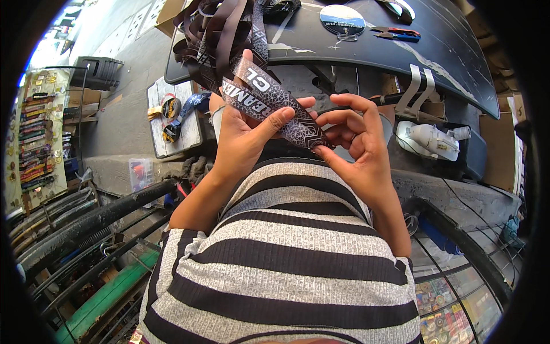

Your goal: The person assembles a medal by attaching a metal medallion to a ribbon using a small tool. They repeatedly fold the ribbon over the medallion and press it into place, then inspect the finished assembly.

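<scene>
A dark, patterned printed ribbon point(272, 112) with white lettering runs slantwise between my two hands, above my lap. My left hand point(243, 135) grips it with the thumb pressed on its face and fingers behind. At the ribbon's lower right end, my right hand point(361, 137) pinches the tip between thumb and a finger; its other fingers are curled and apart. Beyond my left hand, a bunch of brown and patterned ribbons point(220, 37) hangs over the table edge. A round medal-like disc point(342, 20) and thread snips point(396, 34) lie on the table.
The black marbled table point(458, 63) spans the far side, with pale tape strips point(423, 89) hanging from its edge. A small white stool point(175, 135) at left bears ribboned medals. A white device point(431, 140) sits at right. Black metal rails point(97, 215) flank me; a display board point(43, 137) stands far left.
</scene>
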The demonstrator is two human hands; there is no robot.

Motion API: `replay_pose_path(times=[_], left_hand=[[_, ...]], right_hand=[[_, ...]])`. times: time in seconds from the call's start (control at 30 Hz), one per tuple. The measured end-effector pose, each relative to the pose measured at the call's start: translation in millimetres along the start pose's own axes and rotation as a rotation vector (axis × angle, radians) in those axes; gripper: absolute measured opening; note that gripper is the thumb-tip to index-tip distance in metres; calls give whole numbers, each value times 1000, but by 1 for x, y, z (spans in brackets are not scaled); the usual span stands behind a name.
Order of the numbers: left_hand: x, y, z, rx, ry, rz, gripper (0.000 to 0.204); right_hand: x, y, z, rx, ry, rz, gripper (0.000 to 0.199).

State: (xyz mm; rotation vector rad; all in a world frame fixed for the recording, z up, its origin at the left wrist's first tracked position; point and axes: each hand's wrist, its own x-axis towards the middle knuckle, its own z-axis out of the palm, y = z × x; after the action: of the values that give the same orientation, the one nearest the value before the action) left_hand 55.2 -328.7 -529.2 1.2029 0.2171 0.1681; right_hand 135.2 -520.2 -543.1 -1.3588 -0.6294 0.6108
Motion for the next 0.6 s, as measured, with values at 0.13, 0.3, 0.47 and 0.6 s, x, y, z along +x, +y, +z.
replay_pose_path(times=[0.13, 0.3, 0.47, 0.6], left_hand=[[2, 1, -3, 26, -49, 31, 104], [1, 2, -7, 115, -83, 66, 111], [1, 2, -10, 165, -69, 107, 110], [1, 2, -11, 175, -53, 118, 110]], right_hand=[[2, -1, -2, 30, -2, 27, 75], [1, 0, -2, 52, -4, 53, 76], [1, 1, -3, 23, 13, 91, 71], [0, 1, -6, 51, 42, 175, 66]])
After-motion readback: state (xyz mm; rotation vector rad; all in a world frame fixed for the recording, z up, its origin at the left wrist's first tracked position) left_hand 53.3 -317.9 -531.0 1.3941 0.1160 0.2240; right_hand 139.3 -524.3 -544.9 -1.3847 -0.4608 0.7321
